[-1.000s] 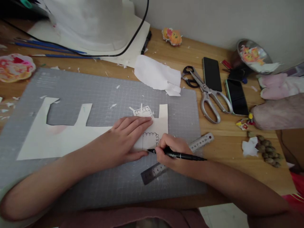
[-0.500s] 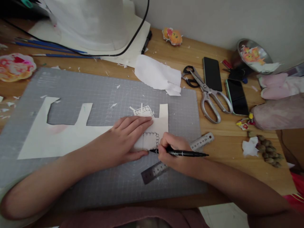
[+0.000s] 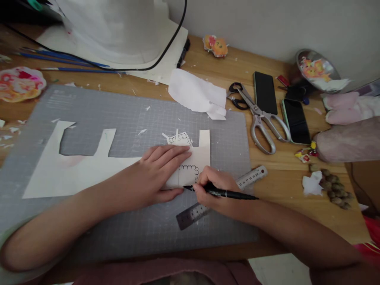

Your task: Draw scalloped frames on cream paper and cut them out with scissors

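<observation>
My right hand (image 3: 218, 188) is closed around a black marker pen (image 3: 228, 193), whose tip touches the lower edge of a square drawn on white paper (image 3: 130, 168). Scalloped lines run along the square's top and right side. Flat on the same sheet lies my left hand (image 3: 157, 168), fingers stretched out, its thumb just left of the pen tip. Beyond its fingertips a small cut paper piece (image 3: 178, 138) with a scalloped border shows partly. A steel ruler (image 3: 190, 214) passes beneath my right hand, its middle hidden.
A grey cutting mat (image 3: 124, 111) lies under the paper. To the right are scissors (image 3: 258, 114), two phones (image 3: 265, 93) and a metal bowl (image 3: 317, 67). A crumpled white sheet (image 3: 197, 93) rests at the mat's far edge; paintbrushes (image 3: 80, 70) lie back left.
The pen tip has shifted slightly left along the square's lower edge, my right hand moving with it. My left hand stays almost still.
</observation>
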Demonstrator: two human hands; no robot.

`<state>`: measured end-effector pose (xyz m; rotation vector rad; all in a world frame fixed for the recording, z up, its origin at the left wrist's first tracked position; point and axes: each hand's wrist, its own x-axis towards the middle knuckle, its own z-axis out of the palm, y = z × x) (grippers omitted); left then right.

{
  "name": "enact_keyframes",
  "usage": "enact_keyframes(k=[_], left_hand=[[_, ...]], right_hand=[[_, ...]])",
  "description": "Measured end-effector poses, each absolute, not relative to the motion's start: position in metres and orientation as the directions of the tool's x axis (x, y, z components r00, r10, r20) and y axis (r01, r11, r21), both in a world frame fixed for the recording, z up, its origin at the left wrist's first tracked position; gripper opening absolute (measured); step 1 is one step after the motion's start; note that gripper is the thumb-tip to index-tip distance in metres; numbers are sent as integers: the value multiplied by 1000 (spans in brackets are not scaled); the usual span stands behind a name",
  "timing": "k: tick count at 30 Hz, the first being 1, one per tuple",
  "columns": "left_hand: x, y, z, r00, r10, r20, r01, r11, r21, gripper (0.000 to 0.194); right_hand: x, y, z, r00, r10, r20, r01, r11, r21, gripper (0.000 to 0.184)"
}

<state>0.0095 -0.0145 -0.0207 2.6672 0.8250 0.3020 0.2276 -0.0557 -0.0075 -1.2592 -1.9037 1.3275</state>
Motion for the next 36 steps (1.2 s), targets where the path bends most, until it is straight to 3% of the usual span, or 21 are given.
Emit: enact_keyframes(k=[16,25,30,36], left_hand=[[11,-15,-23,808,572,141,498,-791,355,68],[10,-15,-24,820,559,123,502,-806,314,70],[10,-15,-23,812,572,118,509,-791,339,71],[10,-14,-21,821,561,110,500,-798,337,73]], right_hand=[[225,-54,-5,-510,852,-117,416,126,-900,24],[226,-55,-5,-449,880,-154,416,54,-908,22],[229,-53,2,-331,932,-148,338,-30,-941,22],[219,-48,8,-365,926,-94,397,63,-915,22]])
